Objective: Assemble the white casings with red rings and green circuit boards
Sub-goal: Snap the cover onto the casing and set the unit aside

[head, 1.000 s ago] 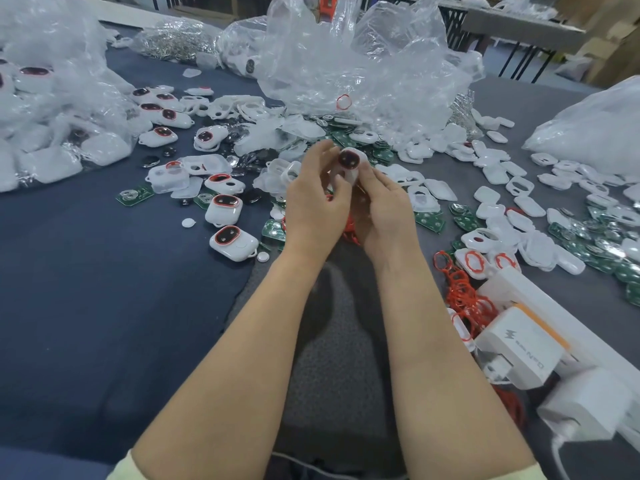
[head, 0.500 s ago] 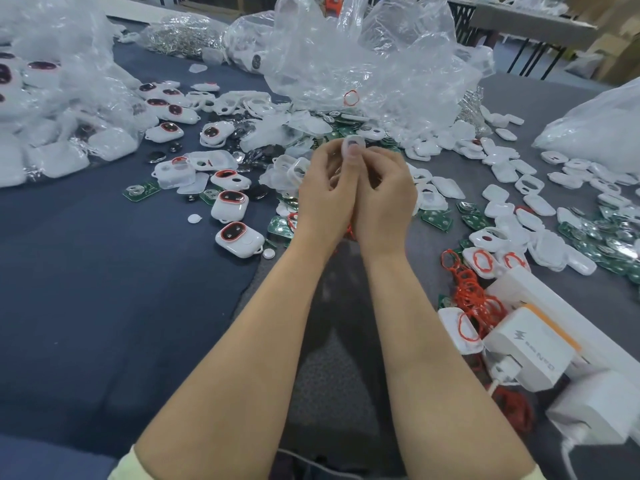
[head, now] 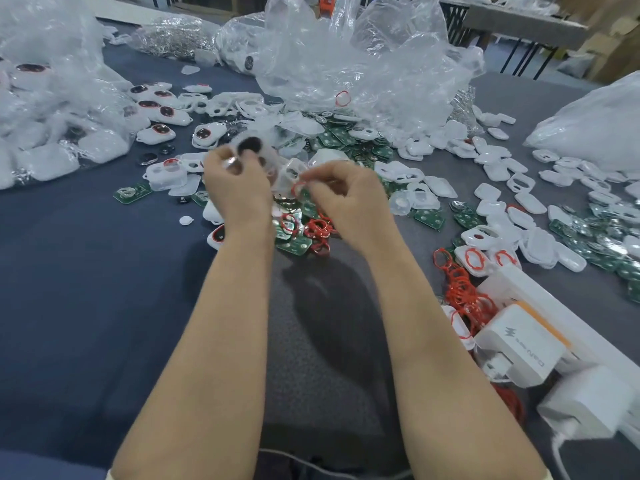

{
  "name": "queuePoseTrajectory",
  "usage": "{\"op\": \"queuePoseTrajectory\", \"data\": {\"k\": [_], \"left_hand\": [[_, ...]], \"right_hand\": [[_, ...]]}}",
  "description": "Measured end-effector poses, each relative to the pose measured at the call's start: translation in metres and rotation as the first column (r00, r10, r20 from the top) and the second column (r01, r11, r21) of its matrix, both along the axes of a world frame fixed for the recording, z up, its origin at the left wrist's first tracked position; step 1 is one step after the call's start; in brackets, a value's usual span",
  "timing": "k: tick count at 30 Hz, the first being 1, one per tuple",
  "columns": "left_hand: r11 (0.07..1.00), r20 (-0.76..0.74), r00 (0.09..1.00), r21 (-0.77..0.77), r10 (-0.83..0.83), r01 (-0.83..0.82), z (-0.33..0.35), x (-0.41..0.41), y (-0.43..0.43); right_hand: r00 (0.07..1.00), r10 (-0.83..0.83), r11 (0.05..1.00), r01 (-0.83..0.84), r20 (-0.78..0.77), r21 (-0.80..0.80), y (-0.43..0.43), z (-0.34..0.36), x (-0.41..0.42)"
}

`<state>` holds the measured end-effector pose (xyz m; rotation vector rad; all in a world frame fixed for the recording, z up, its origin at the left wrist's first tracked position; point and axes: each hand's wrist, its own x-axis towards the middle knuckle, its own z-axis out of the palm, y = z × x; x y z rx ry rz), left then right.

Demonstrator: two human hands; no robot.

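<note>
Two items: your left hand (head: 239, 188) grips a blurred white casing (head: 251, 146); apart, your right hand (head: 349, 202) pinches a red ring (head: 297, 189).

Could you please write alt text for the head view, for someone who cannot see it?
A person's left hand holds a white casing while the right hand pinches a red ring above a cluttered table. Loose casings, green boards, red rings and clear plastic bags lie around.

Even overhead light; hands (head: 239, 188) motion-blurred; wide-angle edge bending.
</note>
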<state>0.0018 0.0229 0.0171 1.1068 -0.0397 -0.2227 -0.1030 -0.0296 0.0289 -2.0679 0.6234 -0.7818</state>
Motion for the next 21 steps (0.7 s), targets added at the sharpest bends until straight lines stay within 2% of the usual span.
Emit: {"op": "queuePoseTrajectory", "data": {"k": [2,4,6,16,19,21], "left_hand": [[0.991,-0.012,0.993,-0.063,0.114,-0.114,0.002,0.009,0.006],[0.983,-0.001,0.989,-0.113,0.149,-0.148,0.003,0.011,0.009],[0.975,0.009,0.990,-0.178,0.140,-0.136,0.005,0.009,0.009],[0.971,-0.043,0.996,-0.224,0.072,-0.080,0.002,0.007,0.005],[0.984,0.026,1.000,-0.180,0.013,-0.008,0.000,0.005,0.001],[0.989,0.051,0.998,-0.142,-0.046,0.052,-0.002,0.002,-0.002]], "right_hand": [[0.966,0.133,0.981,-0.160,-0.220,-0.110,0.008,-0.001,0.002],[0.872,0.182,0.929,-0.304,-0.455,-0.209,0.019,-0.005,0.006],[0.804,0.203,0.897,-0.381,-0.559,-0.223,0.029,-0.007,0.008],[0.771,0.178,0.865,-0.419,-0.612,-0.277,0.037,-0.012,0.016],[0.835,0.170,0.899,-0.349,-0.523,-0.264,0.032,-0.015,0.015],[0.929,0.068,0.963,-0.157,-0.363,-0.221,0.021,-0.014,0.013]]}}
